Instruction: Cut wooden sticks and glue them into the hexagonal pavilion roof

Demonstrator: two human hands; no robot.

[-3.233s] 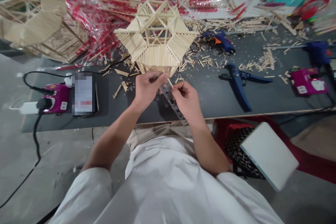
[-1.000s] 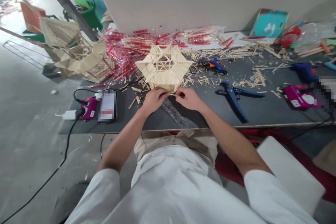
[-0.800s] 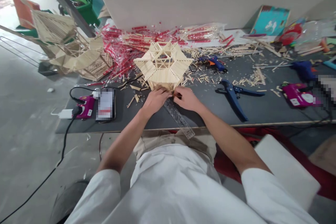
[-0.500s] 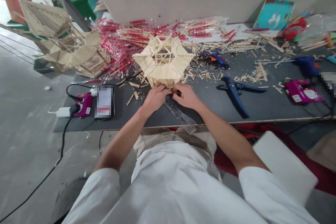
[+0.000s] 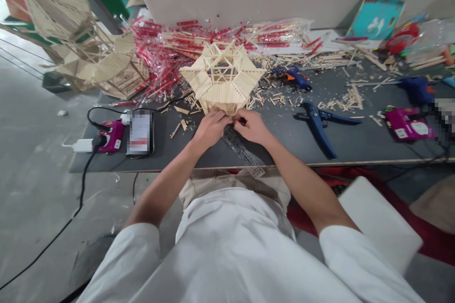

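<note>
A pale model built of thin wooden sticks [image 5: 223, 90], with a flared, many-sided roof and an open top, stands on the dark table. My left hand [image 5: 212, 128] is at its near base, fingers curled together and touching the lower front. Close beside it my right hand [image 5: 251, 126] has thumb and fingers drawn together in a pinch at the same edge. Whatever lies between the fingers of either hand is too small or hidden to make out. A clear plastic ruler [image 5: 245, 154] lies slantwise below both hands, its near end sticking out past the table edge.
Right of my hands lies a blue cutter [image 5: 318, 128]; behind it, a blue glue gun [image 5: 295, 78]. A phone [image 5: 140, 133] and a purple power adapter [image 5: 113, 136] sit at left. Red-tipped sticks in plastic [image 5: 159, 52] lie behind. A larger stick model [image 5: 113, 73] stands far left.
The fingers of my right hand have drawn closer together, and the gap by its thumb has narrowed. My left hand stays at the model's base. The whole view has shifted slightly.
</note>
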